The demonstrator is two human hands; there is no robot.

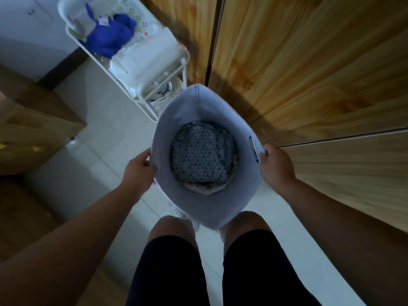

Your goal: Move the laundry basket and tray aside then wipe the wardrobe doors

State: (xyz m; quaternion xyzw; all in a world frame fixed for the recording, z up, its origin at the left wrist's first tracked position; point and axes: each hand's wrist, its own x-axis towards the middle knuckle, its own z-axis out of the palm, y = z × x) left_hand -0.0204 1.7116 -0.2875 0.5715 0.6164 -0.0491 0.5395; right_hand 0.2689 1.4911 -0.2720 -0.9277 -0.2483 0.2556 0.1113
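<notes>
A pale grey fabric laundry basket (194,107) stands in front of my legs, close to the wooden wardrobe doors (309,74). Inside it lies a cloth with a triangle pattern (202,154). My left hand (139,171) grips the basket's left rim. My right hand (276,165) grips the right rim beside a metal-ringed handle slot (254,148). Behind the basket stands a white tiered tray cart (184,58) holding a blue cloth (111,35) and white packs.
The wardrobe doors fill the right side. A wooden piece of furniture (33,129) stands at the left, with pale floor tiles (92,173) between it and the basket. A white wall (26,29) rises at the far left behind the cart.
</notes>
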